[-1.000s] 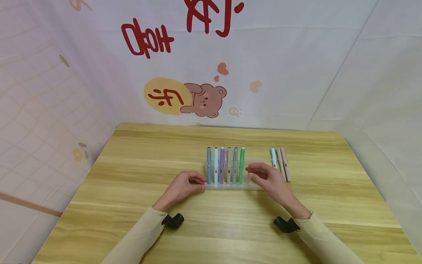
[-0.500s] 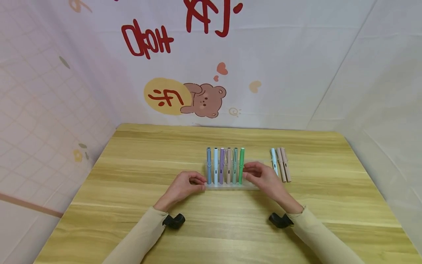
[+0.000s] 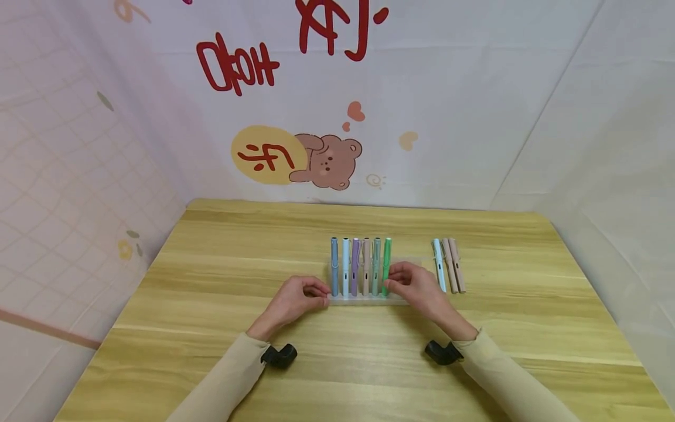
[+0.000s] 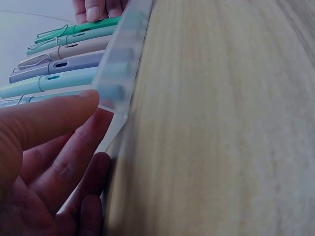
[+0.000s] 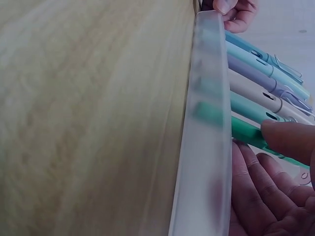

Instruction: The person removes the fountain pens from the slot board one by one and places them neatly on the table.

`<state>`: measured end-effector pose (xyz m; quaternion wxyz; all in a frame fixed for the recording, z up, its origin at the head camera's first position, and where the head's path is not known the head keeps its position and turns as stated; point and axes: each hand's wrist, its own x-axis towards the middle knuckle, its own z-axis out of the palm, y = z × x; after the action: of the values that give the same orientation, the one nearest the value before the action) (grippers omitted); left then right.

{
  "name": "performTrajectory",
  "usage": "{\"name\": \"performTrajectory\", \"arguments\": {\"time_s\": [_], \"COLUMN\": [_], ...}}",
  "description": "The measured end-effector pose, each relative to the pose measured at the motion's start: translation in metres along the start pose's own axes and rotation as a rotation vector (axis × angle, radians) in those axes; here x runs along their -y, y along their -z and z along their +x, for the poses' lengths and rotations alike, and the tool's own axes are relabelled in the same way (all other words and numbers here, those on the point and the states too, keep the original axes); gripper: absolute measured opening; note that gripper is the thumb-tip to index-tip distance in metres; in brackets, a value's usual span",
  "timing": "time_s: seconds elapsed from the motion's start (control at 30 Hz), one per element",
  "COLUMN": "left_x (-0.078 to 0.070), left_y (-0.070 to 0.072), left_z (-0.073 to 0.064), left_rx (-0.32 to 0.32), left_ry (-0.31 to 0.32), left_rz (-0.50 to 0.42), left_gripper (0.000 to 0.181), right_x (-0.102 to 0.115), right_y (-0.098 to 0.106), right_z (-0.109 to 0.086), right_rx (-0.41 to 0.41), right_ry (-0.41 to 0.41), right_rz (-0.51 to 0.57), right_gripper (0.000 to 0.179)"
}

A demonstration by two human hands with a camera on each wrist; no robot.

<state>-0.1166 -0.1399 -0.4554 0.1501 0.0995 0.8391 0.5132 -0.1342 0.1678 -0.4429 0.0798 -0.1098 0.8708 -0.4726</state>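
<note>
A frosted clear pen stand (image 3: 364, 300) holds a row of upright capped pens with wire clips. From left to right they are blue, light blue, purple, pinkish-beige, grey-green and bright green. My left hand (image 3: 295, 299) grips the stand's left end between thumb and fingers, seen close in the left wrist view. At the row's right end, my right hand (image 3: 422, 290) pinches the lower part of the green pen (image 3: 387, 258). In the right wrist view its thumb (image 5: 288, 140) lies on that green pen (image 5: 246, 132), with the other fingers behind it.
Right of the stand, a light blue pen (image 3: 439, 264) and two pinkish-beige pens (image 3: 454, 265) lie on the wooden table (image 3: 348, 363). A white printed cloth (image 3: 448, 88) hangs behind the table. Black wrist mounts (image 3: 279, 355) sit at both cuffs.
My right hand has moved left from beside the row to the green pen and now pinches it. The left hand stays at the stand's left end.
</note>
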Motion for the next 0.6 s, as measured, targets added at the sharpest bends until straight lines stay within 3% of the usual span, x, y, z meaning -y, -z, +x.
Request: {"name": "performTrajectory", "arguments": {"time_s": [0.3,0.6], "left_x": [0.0001,-0.0015], "left_y": [-0.0006,-0.0002], "left_z": [-0.0010,-0.0012], "left_rx": [-0.001,-0.008], "left_ry": [0.004,0.009], "left_rz": [-0.012,-0.006], "left_gripper": [0.012,0.011], "right_x": [0.0009,0.0054], "right_y": [-0.0035,-0.0012], "right_z": [-0.0006,-0.0033], "right_rx": [-0.011,-0.073], "right_ry": [-0.004,0.010], "right_rz": [-0.006,0.031], "right_gripper": [0.024,0.021]}}
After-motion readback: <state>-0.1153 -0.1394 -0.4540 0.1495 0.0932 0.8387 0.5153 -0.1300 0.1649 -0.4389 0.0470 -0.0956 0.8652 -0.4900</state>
